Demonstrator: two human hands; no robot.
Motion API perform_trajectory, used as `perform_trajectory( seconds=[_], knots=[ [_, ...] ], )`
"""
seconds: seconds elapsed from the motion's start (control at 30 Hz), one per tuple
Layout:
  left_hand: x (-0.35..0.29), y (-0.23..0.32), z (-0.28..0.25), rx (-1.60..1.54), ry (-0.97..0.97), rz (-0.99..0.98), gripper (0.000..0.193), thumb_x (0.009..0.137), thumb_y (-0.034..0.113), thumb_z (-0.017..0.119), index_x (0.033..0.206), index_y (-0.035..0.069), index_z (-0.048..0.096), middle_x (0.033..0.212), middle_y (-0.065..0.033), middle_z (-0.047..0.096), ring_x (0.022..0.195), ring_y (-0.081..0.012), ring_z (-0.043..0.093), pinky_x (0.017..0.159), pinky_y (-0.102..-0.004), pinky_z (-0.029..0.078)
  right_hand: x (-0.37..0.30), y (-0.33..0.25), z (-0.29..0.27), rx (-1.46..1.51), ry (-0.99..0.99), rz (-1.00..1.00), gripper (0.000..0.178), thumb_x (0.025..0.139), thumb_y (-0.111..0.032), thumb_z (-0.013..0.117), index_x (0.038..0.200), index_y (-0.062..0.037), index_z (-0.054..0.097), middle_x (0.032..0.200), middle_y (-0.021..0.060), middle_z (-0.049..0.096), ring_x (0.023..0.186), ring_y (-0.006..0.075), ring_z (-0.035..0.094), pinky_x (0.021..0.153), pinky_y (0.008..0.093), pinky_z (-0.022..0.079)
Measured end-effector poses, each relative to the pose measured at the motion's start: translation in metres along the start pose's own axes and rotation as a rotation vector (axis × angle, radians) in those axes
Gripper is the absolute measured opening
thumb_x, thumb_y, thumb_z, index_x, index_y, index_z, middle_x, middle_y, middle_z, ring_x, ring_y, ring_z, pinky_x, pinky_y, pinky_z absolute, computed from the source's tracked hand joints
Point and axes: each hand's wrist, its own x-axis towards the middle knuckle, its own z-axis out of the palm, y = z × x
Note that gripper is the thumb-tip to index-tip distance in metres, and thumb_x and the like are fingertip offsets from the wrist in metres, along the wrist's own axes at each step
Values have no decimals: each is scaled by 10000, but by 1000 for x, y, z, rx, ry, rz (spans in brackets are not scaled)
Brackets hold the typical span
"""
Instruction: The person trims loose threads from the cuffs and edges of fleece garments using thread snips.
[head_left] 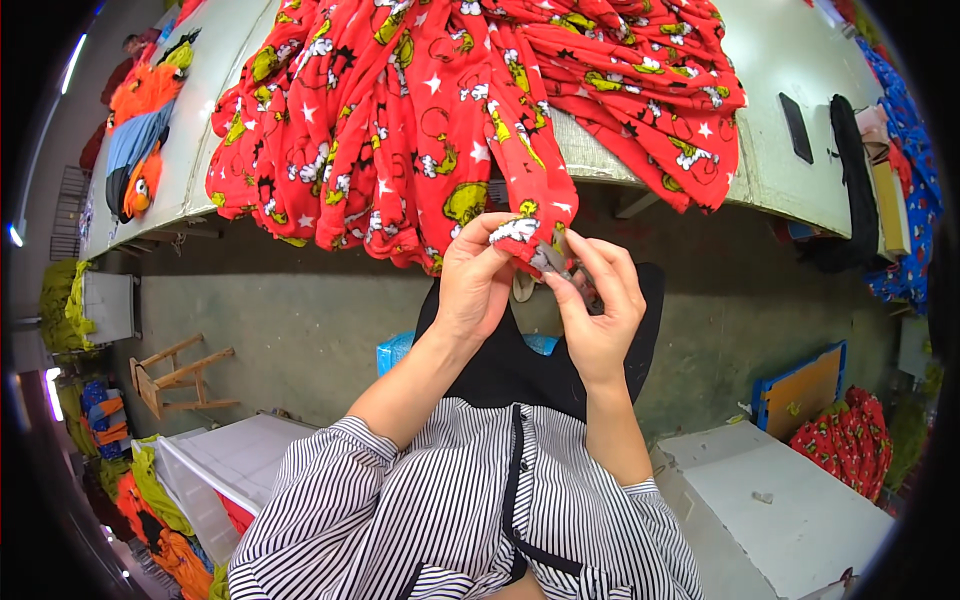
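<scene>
A workroom with a grey floor (pixel 300 335) spreads around a pale worktable (pixel 600 150), with a wooden stool (pixel 170 380) to the left and a white-topped box (pixel 780 500) at the lower right. On the table's right part lies a dark phone-like slab (pixel 796 127); on its left part sits an orange-and-blue plush bundle (pixel 140 140). Any lettering in view is too small to read; the markings that stand out are pictures printed on the cloth. Both forearms rise from striped sleeves, bare and angled inward, so the hands meet just below the table's near edge. The left hand (pixel 470 280) pinches the hem of the red fabric (pixel 440 130) between thumb and fingers. The right hand (pixel 605 310), fingers bent, has a narrow grip on a small grey metal tool (pixel 550 258), partly hidden, its tip against the hem. The fabric is soft-looking, patterned with yellow-green figures, white stars and black shapes; it lies heaped across the table and hangs over the edge in deep folds.
</scene>
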Motion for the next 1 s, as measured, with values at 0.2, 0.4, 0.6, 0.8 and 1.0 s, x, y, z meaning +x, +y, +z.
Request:
perform_trajectory(
  seconds=[0.2,0.4,0.6,0.8,1.0],
  knots=[
    [-1,-1,0,15,-1,-4,163,833,10,532,996,-1,549,961,-98,610,878,-166,592,794,-293,478,1,0,6,-104,-24,-29,375,669,32,684,1033,-29,613,893,82,554,737,158,583,568,259,482],
    [-1,-1,2,32,24,-4,162,829,22,546,990,5,553,953,-91,611,870,-160,593,784,-287,484,1,7,2,156,102,64,381,676,29,683,1043,-36,607,901,31,538,628,48,457,527,173,385],
    [-2,-1,1,58,25,-19,156,828,19,542,983,5,558,949,-87,612,869,-154,592,782,-287,485,3,1,10,299,25,110,384,650,6,718,1017,-39,616,802,13,502,594,54,447,497,178,361],
    [-3,0,-4,72,6,-32,151,829,18,536,978,7,562,954,-89,613,863,-157,594,764,-291,488,17,11,18,241,-68,-8,200,682,39,676,871,-7,634,744,8,503,604,56,436,520,186,348],
    [-3,4,0,4,37,-52,177,830,33,545,1005,9,549,958,-92,613,874,-174,593,774,-308,485,9,10,-6,250,-69,140,287,669,82,661,938,-9,622,875,30,551,713,70,513,577,188,398]
  ],
)
